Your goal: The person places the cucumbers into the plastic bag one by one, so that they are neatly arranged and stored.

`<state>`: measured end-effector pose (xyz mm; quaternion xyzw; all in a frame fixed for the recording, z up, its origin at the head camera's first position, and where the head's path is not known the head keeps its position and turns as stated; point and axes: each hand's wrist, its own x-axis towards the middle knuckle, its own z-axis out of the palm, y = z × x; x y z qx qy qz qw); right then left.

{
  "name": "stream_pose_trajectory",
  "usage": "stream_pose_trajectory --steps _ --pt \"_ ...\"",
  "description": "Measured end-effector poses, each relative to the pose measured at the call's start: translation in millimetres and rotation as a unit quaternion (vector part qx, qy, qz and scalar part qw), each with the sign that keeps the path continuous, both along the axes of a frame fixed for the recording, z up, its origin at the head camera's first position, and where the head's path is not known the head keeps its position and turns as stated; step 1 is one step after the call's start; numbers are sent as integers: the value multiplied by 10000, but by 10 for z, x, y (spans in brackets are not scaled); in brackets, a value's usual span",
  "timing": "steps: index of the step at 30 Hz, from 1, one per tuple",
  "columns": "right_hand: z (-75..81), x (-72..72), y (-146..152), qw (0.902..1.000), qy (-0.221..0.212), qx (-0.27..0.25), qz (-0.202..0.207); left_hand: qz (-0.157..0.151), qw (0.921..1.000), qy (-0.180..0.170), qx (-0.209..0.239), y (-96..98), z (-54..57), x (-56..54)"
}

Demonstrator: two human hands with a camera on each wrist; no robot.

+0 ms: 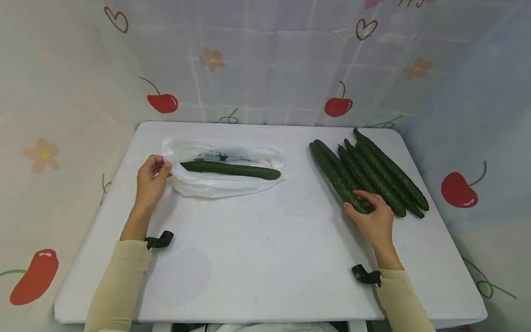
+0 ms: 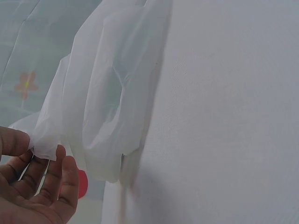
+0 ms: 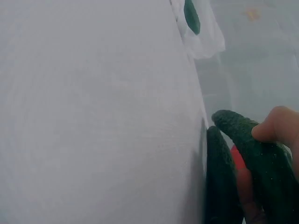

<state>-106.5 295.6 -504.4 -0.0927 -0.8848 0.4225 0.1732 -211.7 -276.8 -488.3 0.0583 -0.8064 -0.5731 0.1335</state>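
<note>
At the table's left, my left hand pinches the edge of a thin white plastic bag between thumb and fingers. The left wrist view shows the gathered bag rising from the fingertips. A single cucumber lies lengthwise on the bag, over its blue print. On the right, my right hand grips the near end of the leftmost cucumber in a group. In the right wrist view the thumb presses this cucumber from above, and fingers reach between it and a neighbouring cucumber.
Several more cucumbers lie side by side at a slant, right of the held one. All sit on a white-covered table. A printed curtain hangs along its back edge and both sides.
</note>
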Motion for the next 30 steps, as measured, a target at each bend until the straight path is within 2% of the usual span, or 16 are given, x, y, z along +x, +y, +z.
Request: stream_pose_trajectory --steps 8,10,13,15,17,20,24,30 --pt "49 -34 7 9976 567 -292 272 -6 10000 6 0 -24 3 8" --pt "152 -6 -53 9963 696 -285 404 -23 10000 28 19 -17 7 7" --pt "221 10 -90 9944 859 -235 567 -74 9999 63 49 -2 16 1" --pt "250 10 -110 9924 967 -216 733 -88 9999 72 63 5 13 -2" --pt "191 -33 -67 9896 1055 -214 958 -76 9999 70 72 6 10 -1" --pt "185 -80 -73 9830 1185 -279 1373 -49 9999 65 105 10 6 5" --pt "216 -135 -141 9753 1270 -345 1773 -42 9999 54 129 18 19 15" --pt "274 -215 -267 9702 1114 -276 2135 -36 10000 45 12 -4 -12 12"
